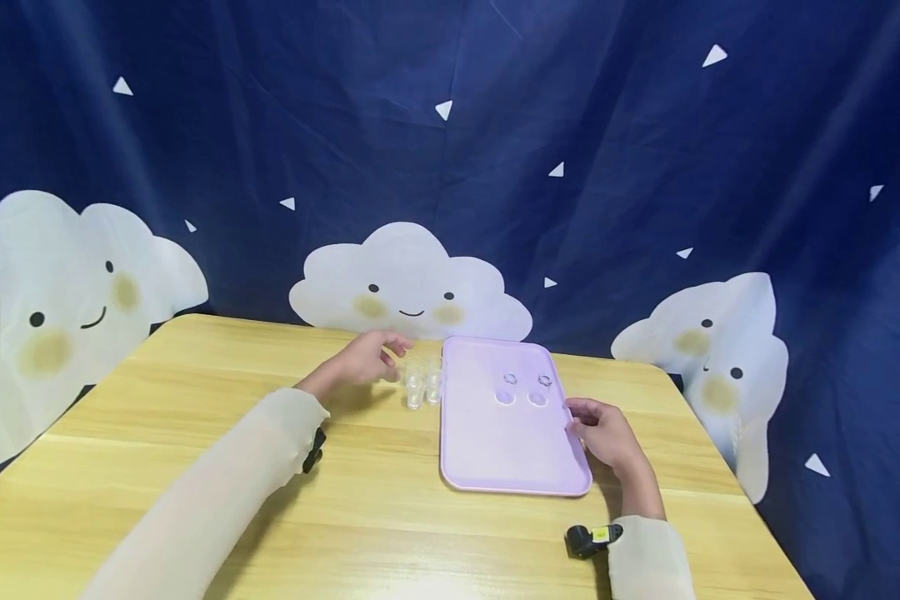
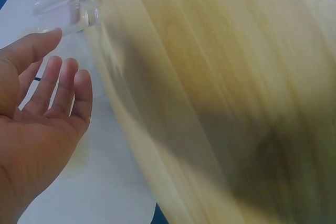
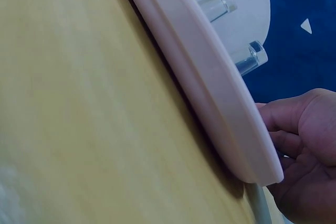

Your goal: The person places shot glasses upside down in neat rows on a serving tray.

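Observation:
In the head view my left hand (image 1: 367, 357) is beside several small clear cups (image 1: 415, 392) at the tray's left. Its fingers are loosely bent, with nothing held. The left wrist view has the thumb tip close to the cups (image 2: 65, 14); whether it touches them I cannot tell. My right hand (image 1: 606, 429) holds the right rim of a light purple tray (image 1: 506, 450), thumb over the edge and fingers curled at the outer side. On the tray stand two clear cups (image 1: 506, 393), whose upper ends (image 3: 252, 56) show above the rim in the right wrist view.
A wooden table (image 1: 390, 517) carries everything. Behind it hangs a dark blue cloth (image 1: 375, 125) printed with white clouds and triangles. Black devices sit at both wrists, the right one (image 1: 587, 542) close above the tabletop.

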The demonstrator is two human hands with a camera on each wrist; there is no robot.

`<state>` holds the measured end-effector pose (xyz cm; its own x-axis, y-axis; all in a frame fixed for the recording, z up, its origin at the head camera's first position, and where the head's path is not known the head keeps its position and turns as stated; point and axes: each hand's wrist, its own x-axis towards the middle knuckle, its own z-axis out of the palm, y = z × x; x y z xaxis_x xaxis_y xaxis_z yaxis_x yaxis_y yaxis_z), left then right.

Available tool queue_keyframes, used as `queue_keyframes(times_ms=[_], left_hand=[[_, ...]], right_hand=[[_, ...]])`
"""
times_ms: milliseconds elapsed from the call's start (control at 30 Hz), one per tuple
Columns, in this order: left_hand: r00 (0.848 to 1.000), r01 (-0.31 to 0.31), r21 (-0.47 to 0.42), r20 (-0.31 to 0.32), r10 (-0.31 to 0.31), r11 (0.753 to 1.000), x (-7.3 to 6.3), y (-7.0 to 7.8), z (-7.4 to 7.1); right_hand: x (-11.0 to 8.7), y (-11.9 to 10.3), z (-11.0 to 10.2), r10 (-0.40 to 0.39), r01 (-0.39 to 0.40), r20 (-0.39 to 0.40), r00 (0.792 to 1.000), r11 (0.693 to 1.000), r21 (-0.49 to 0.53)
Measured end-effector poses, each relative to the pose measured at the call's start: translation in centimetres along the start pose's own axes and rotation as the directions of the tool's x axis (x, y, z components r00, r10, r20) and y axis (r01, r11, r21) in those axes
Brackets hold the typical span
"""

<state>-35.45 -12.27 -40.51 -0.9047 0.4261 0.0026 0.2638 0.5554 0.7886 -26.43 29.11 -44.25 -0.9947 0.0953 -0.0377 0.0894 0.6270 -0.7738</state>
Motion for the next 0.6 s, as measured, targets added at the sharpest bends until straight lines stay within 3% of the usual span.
queue_keyframes(times_ms=[600], left_hand=[[0.999, -0.015, -0.04, 0.03, 0.016, 0.999, 0.8, -0.9, 1.1]], right_hand=[[0.1, 0.3, 0.1, 0.001, -0.001, -0.016, 1.0, 1.0, 0.009]])
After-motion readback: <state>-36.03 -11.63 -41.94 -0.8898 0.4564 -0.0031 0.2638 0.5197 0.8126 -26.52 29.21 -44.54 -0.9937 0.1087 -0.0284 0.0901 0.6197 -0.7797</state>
